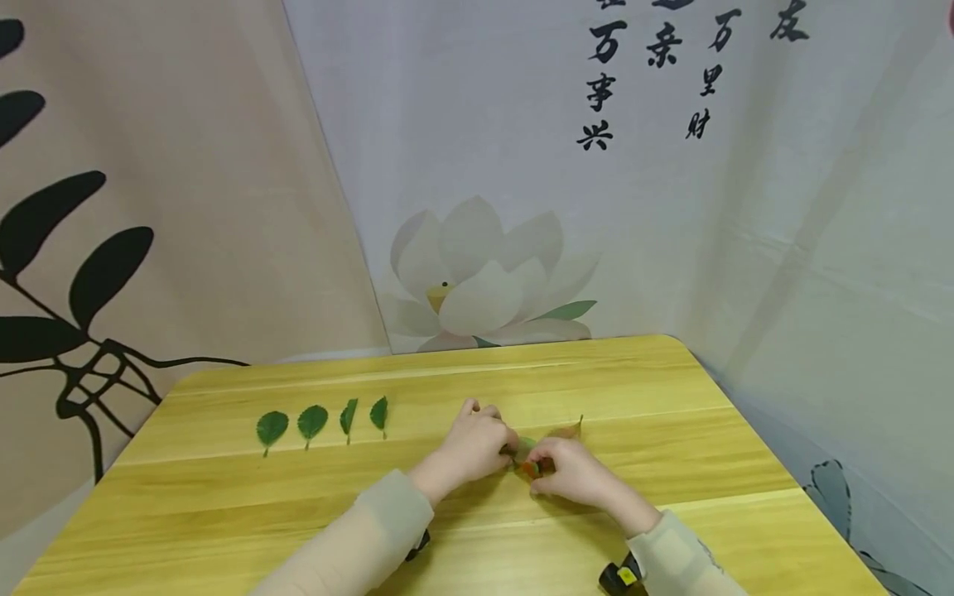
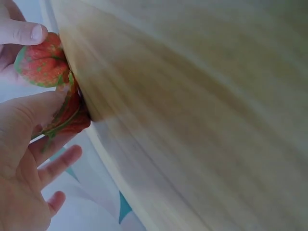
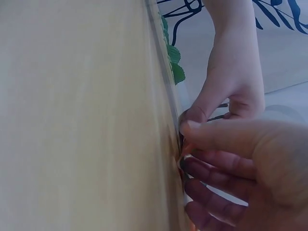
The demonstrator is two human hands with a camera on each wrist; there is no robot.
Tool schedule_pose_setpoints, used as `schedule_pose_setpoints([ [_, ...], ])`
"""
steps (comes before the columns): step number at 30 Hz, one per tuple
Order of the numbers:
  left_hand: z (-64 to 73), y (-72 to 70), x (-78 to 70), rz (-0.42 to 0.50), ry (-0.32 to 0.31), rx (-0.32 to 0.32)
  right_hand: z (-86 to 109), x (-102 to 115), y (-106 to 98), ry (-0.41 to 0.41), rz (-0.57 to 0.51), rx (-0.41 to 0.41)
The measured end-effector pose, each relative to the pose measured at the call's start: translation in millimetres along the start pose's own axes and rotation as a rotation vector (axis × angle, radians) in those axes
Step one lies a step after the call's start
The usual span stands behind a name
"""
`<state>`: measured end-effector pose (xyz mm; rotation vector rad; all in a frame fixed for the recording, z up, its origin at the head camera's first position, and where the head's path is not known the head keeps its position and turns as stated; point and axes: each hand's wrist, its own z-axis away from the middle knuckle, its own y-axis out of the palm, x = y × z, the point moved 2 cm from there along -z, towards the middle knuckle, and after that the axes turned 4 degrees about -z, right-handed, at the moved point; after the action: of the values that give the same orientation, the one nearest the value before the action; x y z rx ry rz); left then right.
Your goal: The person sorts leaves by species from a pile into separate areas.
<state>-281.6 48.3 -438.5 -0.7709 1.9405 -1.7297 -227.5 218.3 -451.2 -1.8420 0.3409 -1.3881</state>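
Note:
Just right of the table's middle, my left hand [image 1: 477, 443] and my right hand [image 1: 577, 476] work close together, low over the wood. In the left wrist view, my left thumb and forefinger pinch a folded red leaf [image 2: 72, 108] with green veins, its other fingers spread. Beside it my right hand [image 2: 14, 41] holds a rounder red leaf [image 2: 43, 65] speckled green, thumb on its edge. The two leaves overlap in that view. Behind the right hand, a brownish leaf [image 1: 568, 431] lies with its stem pointing up and a greenish leaf [image 1: 526, 448] shows between the hands.
Several green leaves [image 1: 312, 421] lie in a row at the table's back left, stems toward me. The wooden table [image 1: 224, 513] ends at a printed cloth backdrop [image 1: 484, 165]. A black device [image 1: 620, 577] sits at my right wrist.

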Motion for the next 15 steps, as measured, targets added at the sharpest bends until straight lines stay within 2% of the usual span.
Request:
schedule_pose_setpoints([
  [5, 0.9, -3.2, 2.5, 0.012, -0.003, -0.023, 0.5, -2.6, -0.7, 0.013, -0.049, -0.033],
  [11, 3.3, -5.8, 4.4, -0.044, 0.057, -0.087, -1.4, -8.1, -3.2, 0.028, -0.112, -0.066],
  [15, 4.0, -6.0, 8.6, -0.031, 0.078, -0.142, -1.8, -10.8, -8.1, 0.06, -0.158, -0.144],
])
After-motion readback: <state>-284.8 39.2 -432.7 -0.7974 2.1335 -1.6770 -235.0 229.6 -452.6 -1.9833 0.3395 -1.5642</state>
